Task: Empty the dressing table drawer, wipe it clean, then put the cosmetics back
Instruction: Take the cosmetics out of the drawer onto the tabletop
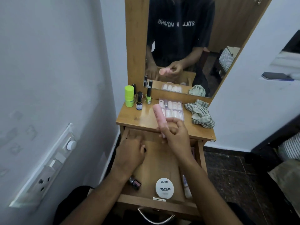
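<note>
The wooden drawer (162, 202) is pulled open below the dressing table top (138, 118). My right hand (176, 136) is shut on a pink tube (158, 114), held upright above the drawer's back edge. My left hand (129, 154) reaches into the drawer's back left, fingers curled on something small and dark that I cannot make out. In the drawer lie a dark nail polish bottle (135, 183), a white round nail polish remover tin (165, 188) and a white tube (186, 187) along the right wall.
On the table top stand a neon green container (129, 96), three small polish bottles (139, 101) and a clear box of false nails (174, 109). A striped cloth (200, 113) lies at the right. A mirror (186, 46) rises behind. A wall switchboard (48, 164) is at left.
</note>
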The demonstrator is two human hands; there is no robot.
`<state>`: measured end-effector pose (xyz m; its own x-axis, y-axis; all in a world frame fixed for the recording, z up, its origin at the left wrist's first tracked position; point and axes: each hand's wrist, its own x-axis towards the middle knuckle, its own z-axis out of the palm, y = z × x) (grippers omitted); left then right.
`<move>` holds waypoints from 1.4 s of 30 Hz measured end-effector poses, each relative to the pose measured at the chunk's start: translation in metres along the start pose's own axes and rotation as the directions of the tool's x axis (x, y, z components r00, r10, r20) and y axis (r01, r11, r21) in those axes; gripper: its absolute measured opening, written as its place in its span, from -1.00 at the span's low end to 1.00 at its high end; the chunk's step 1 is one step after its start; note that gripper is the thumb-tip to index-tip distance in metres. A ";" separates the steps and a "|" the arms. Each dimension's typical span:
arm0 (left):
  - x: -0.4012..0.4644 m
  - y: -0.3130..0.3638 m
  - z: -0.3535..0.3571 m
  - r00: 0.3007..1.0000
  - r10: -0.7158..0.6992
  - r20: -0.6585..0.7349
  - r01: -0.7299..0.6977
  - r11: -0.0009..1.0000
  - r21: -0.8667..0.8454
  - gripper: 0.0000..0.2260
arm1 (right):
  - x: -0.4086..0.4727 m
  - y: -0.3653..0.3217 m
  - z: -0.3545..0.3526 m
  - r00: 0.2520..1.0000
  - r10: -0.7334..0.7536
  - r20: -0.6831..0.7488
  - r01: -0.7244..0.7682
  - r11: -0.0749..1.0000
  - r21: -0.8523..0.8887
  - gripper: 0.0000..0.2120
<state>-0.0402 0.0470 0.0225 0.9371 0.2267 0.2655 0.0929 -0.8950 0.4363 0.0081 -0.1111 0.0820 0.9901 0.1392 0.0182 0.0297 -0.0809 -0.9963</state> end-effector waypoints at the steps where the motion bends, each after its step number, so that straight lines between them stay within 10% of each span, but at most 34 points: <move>1: -0.001 0.001 0.002 0.999 0.013 0.037 -0.016 0.998 0.068 -0.92 | 0.009 -0.001 0.003 0.992 -0.116 -0.054 0.101 0.966 -0.236 -0.77; 5: 0.001 0.000 0.012 0.985 -0.006 0.170 -0.026 0.982 0.188 -0.84 | 0.044 -0.010 0.020 0.899 -0.438 -0.026 0.270 0.598 -0.755 -0.77; 15: -0.002 -0.007 0.022 0.976 -0.004 0.219 -0.019 0.995 0.102 -0.81 | 0.077 0.000 0.049 0.851 -0.522 0.057 0.238 0.286 -0.928 -0.70; 28: -0.005 -0.010 0.024 0.971 -0.034 0.238 0.024 0.999 0.043 -0.79 | 0.073 0.017 0.039 0.863 -0.495 0.100 0.287 0.317 -0.904 -0.31; 34: -0.006 -0.010 0.023 0.964 -0.025 0.265 0.014 0.999 0.043 -0.74 | 0.029 0.020 0.024 0.795 -0.604 0.055 0.447 0.521 -0.727 -0.64; 42: -0.002 -0.010 0.006 0.993 -0.119 0.025 0.121 0.932 -0.342 -0.90 | -0.006 0.070 0.009 0.912 -0.352 0.211 0.381 0.539 -0.751 -0.89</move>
<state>-0.0415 0.0530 0.0128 0.9275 0.3222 0.1897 0.0848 -0.6755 0.7324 0.0027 -0.1090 0.0112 0.8636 0.3633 0.3495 0.4967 -0.7319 -0.4666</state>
